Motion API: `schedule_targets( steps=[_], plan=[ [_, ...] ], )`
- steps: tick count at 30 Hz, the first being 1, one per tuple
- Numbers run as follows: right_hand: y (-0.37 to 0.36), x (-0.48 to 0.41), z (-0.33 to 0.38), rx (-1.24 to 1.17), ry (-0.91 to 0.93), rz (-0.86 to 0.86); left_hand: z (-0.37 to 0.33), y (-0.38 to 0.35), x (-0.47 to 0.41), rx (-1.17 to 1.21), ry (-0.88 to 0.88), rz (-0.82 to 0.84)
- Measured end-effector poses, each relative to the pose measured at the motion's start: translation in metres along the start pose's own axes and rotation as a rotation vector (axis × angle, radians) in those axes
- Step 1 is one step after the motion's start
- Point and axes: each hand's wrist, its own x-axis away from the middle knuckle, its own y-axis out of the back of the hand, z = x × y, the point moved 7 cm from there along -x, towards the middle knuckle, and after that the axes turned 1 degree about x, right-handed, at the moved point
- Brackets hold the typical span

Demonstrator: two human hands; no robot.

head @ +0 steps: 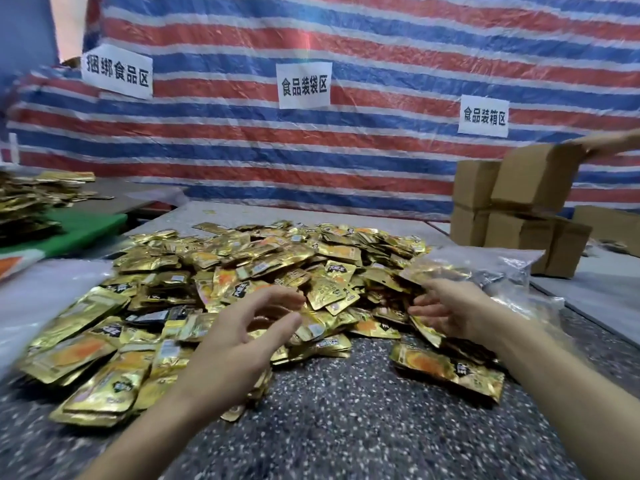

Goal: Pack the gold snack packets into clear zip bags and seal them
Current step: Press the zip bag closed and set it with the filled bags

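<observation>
A striped tarp (346,150) fills the far side. On the speckled table (346,417) the heap of gold snack packets (259,265) spreads wide, with cardboard boxes (512,209) far right. Clear zip bags (509,271) lie at the heap's right edge. My left hand (239,337) and right hand (446,310) are over its near side, fingers loosely curved and grasping nothing.
</observation>
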Motion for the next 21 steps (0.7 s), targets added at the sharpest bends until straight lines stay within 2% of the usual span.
schedule_targets(
  steps=[4, 8, 11, 15, 18, 21],
  plan=[
    [-0.059, 0.025, 0.007, 0.124, 0.163, 0.198, 0.004, 0.012, 0.007, 0.004, 0.014, -0.04],
    [-0.11, 0.051, 0.018, 0.167, 0.363, 0.306, 0.01, 0.034, 0.016, -0.061, 0.03, -0.052],
    [-0.142, 0.07, 0.023, 0.132, 0.511, 0.368, 0.017, 0.074, 0.017, -0.18, 0.034, -0.129],
    [-0.17, 0.086, 0.026, 0.074, 0.735, 0.277, 0.042, 0.147, 0.014, -0.418, 0.121, -0.328],
    [-0.178, 0.097, 0.017, 0.023, 0.918, 0.102, 0.072, 0.201, 0.015, -0.729, 0.314, -0.442],
    [-0.181, 0.104, 0.0, 0.025, 1.046, -0.021, 0.101, 0.242, 0.026, -1.09, 0.511, -0.476]
  ],
)
